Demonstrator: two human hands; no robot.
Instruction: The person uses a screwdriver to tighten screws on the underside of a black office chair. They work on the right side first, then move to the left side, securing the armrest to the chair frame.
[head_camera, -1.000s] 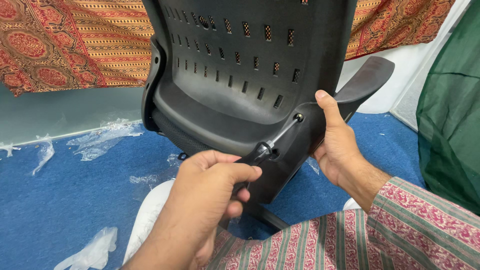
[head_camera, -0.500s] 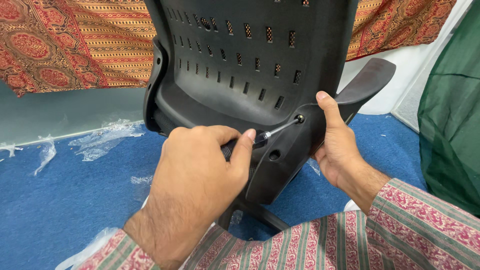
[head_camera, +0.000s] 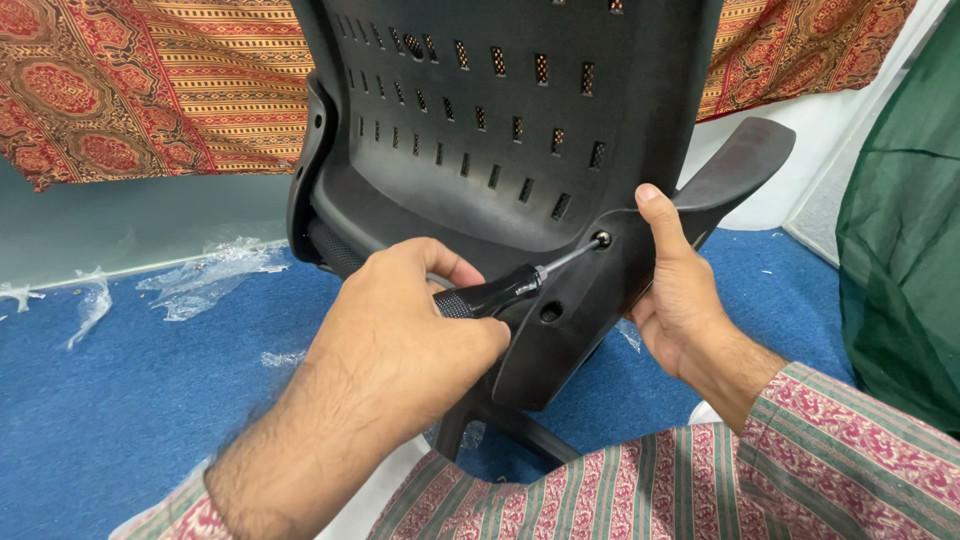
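A black plastic office chair (head_camera: 500, 120) stands with its slotted back toward me. My left hand (head_camera: 400, 340) is closed around the black handle of a screwdriver (head_camera: 500, 292), whose metal shaft runs up and right into a screw hole (head_camera: 602, 239) in the chair's back bracket. A second, empty hole (head_camera: 550, 312) lies just below it. My right hand (head_camera: 680, 295) grips the right edge of that bracket, thumb pointing up beside the upper hole, under the armrest (head_camera: 735, 165).
Blue carpet (head_camera: 150, 400) covers the floor, with scraps of clear plastic wrap (head_camera: 205, 280) at the left. A red patterned cloth (head_camera: 130, 90) hangs behind the chair. Green fabric (head_camera: 905, 250) stands at the right edge. A chair base leg (head_camera: 520, 430) shows below the bracket.
My left hand has turned on the screwdriver handle, rolling from a lower, palm-side grip to knuckles on top. The tip stays in the upper hole. My right hand has not moved.
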